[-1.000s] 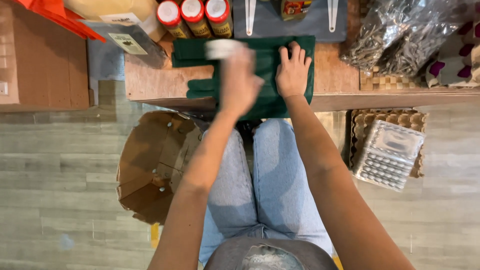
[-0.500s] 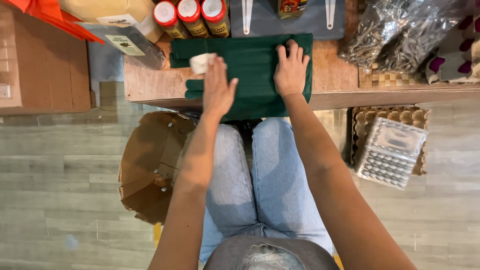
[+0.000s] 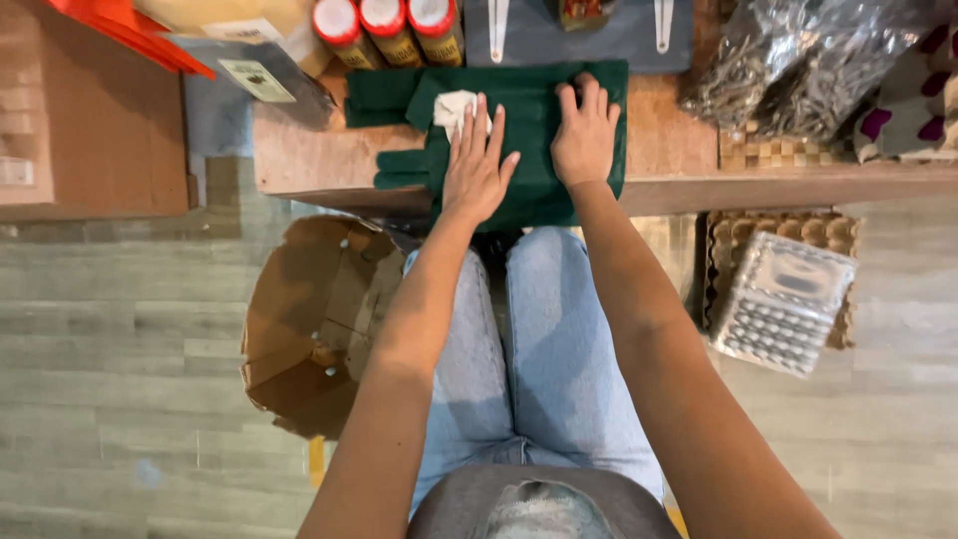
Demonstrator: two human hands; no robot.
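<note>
My hands [image 3: 477, 165] [image 3: 585, 138] lie on the cloth [image 3: 534, 110] at upper centre of the desk [image 3: 299, 160]; cardboard box [image 3: 314, 324] lower left, on the floor.

Bright even daylight, soft shadow beneath the desk [image 3: 299, 160] edge, glare on plastic bags [image 3: 798, 60], mild wide-angle bending, sharp focus

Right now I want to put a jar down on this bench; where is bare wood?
Bare wood lies left of the folded dark green cloth, before the grey packet, and right of the right hand, before the crinkled plastic bags. The back edge is crowded by red-capped bottles.
</note>
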